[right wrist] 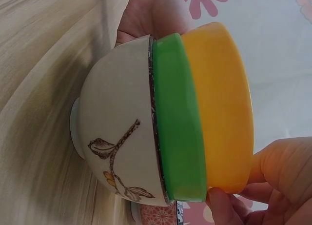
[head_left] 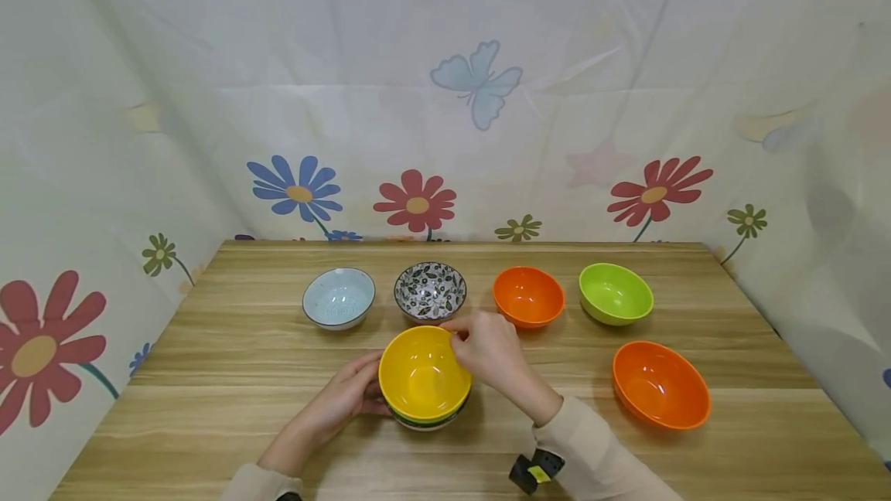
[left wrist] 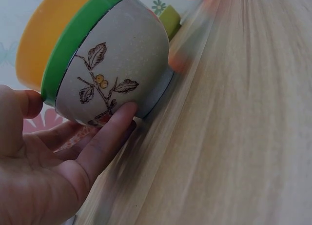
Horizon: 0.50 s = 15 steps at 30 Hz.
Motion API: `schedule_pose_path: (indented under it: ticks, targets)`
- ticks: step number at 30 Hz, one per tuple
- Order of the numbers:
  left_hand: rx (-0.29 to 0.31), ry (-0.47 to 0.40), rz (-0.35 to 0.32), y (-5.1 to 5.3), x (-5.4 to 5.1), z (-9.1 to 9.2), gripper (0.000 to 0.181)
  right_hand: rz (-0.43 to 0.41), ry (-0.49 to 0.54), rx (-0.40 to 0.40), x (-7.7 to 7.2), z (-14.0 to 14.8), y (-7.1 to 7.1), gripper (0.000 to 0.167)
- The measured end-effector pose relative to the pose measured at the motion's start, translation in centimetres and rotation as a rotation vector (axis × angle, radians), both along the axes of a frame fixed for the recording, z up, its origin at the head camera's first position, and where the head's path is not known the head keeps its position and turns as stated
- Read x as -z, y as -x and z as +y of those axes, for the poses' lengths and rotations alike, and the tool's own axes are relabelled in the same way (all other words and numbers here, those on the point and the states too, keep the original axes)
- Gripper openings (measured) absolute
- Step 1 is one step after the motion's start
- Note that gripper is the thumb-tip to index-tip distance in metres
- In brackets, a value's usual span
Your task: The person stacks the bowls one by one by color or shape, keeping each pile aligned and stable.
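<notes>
A stack of three bowls stands on the wooden table: a yellow bowl on top, a green bowl in the middle, and a white ceramic bowl with brown leaves and a dark rim beneath. My left hand cups the stack's left side; its fingers bend around the white bowl, and one digit touches the green bowl's edge. On the far right of the stack, my right hand pinches the yellow bowl's rim between thumb and fingers. Most of the green bowl is hidden inside the white one.
Behind the stack, a pale blue bowl, a black-and-white patterned bowl, an orange bowl and a lime green bowl form a row. Another, larger orange bowl is at the right. A flowered curtain hangs behind the table.
</notes>
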<state>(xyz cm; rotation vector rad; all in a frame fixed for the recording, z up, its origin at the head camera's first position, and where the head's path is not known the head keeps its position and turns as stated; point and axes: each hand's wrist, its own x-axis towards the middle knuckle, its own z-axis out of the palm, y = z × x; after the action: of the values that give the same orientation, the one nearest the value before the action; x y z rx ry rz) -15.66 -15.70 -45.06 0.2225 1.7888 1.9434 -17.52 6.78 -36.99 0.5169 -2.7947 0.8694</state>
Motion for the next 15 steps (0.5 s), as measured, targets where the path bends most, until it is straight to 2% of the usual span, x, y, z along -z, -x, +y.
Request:
schedule_pose_path:
  ticks: [7,15]
  targets:
    - [-0.002,-0.010,-0.001,0.02,-0.06,0.01,0.062,0.032,-0.026,0.017,0.04,-0.06,0.08,0.020]
    - [0.006,-0.014,-0.001,0.04,-0.10,-0.03,0.059,0.016,-0.038,0.020,0.36,-0.08,0.32,0.019]
